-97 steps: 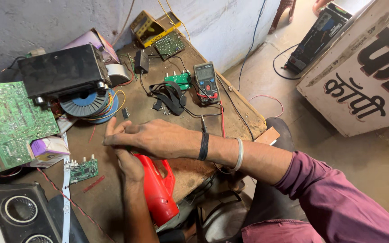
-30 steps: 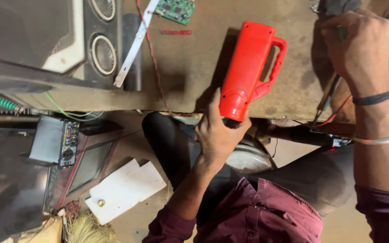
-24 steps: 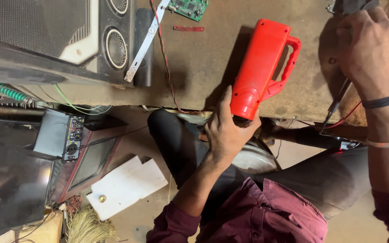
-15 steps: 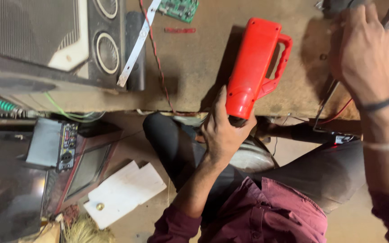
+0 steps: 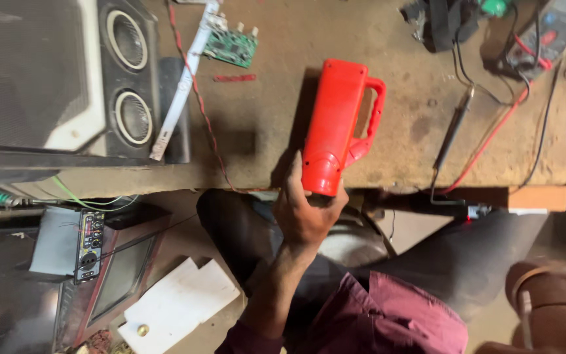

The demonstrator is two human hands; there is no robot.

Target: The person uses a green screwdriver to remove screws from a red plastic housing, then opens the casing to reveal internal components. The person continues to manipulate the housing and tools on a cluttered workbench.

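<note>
Right hand gone from bench (image 5: 283, 98), left hand (image 5: 306, 213) gripping red torch (image 5: 335, 124)

It was an electronics repair workshop: a speaker (image 5: 122, 78), a circuit board (image 5: 230, 46), a meter (image 5: 555, 33) and wires (image 5: 486, 141) cluttered the worn surface (image 5: 270, 124).

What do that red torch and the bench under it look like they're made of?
The red torch, held at its base by the left hand, looks like moulded plastic: even colour, smooth with a slight sheen, rounded handle loop. The bench seems to be wood or board, matt brown, scuffed and stained, with a pale raw edge at the right.
</note>
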